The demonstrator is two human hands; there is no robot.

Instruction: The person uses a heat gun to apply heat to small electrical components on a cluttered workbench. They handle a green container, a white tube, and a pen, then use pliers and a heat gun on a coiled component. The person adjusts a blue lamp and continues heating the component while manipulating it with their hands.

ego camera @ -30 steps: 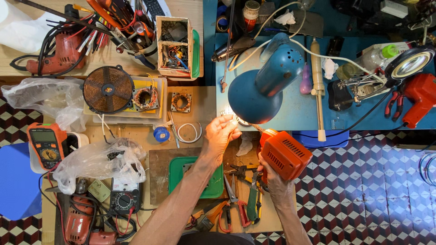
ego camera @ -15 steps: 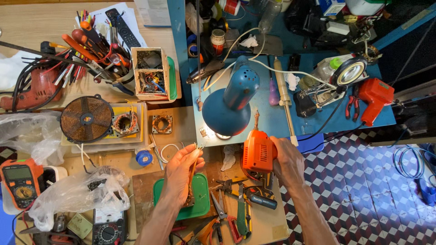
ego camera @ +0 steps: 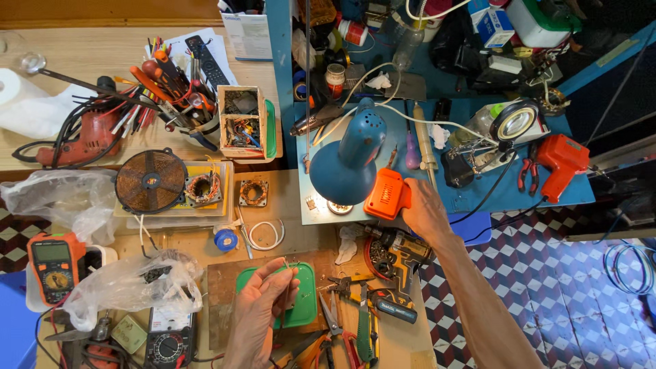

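The right hand (ego camera: 425, 212) is closed around an orange tool (ego camera: 387, 195) and holds it up over the bench (ego camera: 102, 55), right next to the blue lamp (ego camera: 352, 160). The orange tool sits just under the lamp's round shade. The left hand (ego camera: 263, 304) is lower down, over a green lid (ego camera: 304, 307) that lies on a brown board (ego camera: 222, 294). Its fingers are curled in and pinch a thin wire (ego camera: 285, 273); the wire is too small to see well. Just right of that hand lie pliers (ego camera: 342, 283) and a drill (ego camera: 400, 253) with a dark body. To the left are a clear bag (ego camera: 130, 283) and an orange meter (ego camera: 53, 263). Farther up the bench sit a round copper coil (ego camera: 150, 181), a red drill (ego camera: 75, 137), and a small box (ego camera: 240, 123) full of little parts. A red gun-shaped tool (ego camera: 562, 160) lies well away on the blue part at the right.
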